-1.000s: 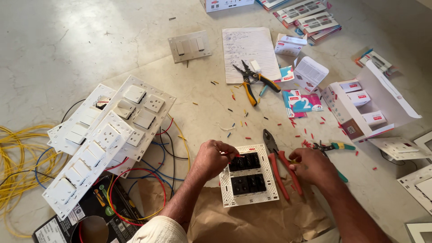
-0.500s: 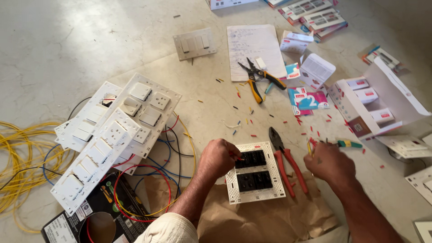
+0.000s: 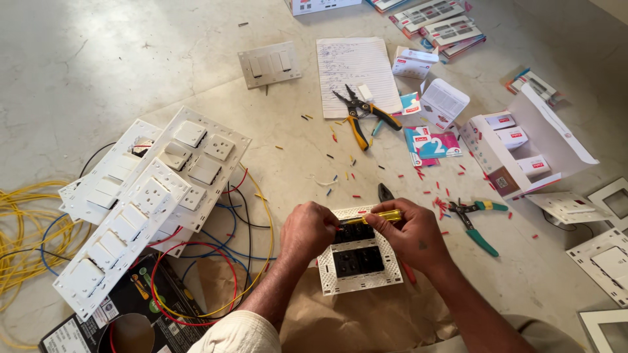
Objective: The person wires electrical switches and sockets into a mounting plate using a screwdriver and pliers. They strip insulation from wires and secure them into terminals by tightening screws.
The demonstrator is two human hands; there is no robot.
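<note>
A white switch plate [image 3: 360, 282] with black modules lies on brown paper in front of me. My left hand [image 3: 306, 230] grips its upper left edge with curled fingers. Over the plate's top sits my right hand [image 3: 413, 236], holding a yellow-handled screwdriver [image 3: 378, 216] that lies nearly flat and points left toward my left hand. Red-handled pliers [image 3: 384, 192] lie just right of the plate, mostly hidden under my right hand. The screwdriver's tip is hidden between my hands.
Several white switch panels [image 3: 150, 196] with red, blue and yellow wires [image 3: 26, 222] lie at the left. Black-and-yellow pliers [image 3: 360, 116] rest on a written sheet [image 3: 353, 62]. Green-handled pliers [image 3: 479, 225], small boxes [image 3: 517, 147] and wire offcuts lie at the right.
My right hand has moved left from beside the red pliers onto the plate's top and now holds the yellow screwdriver. My left hand stays on the plate's left edge.
</note>
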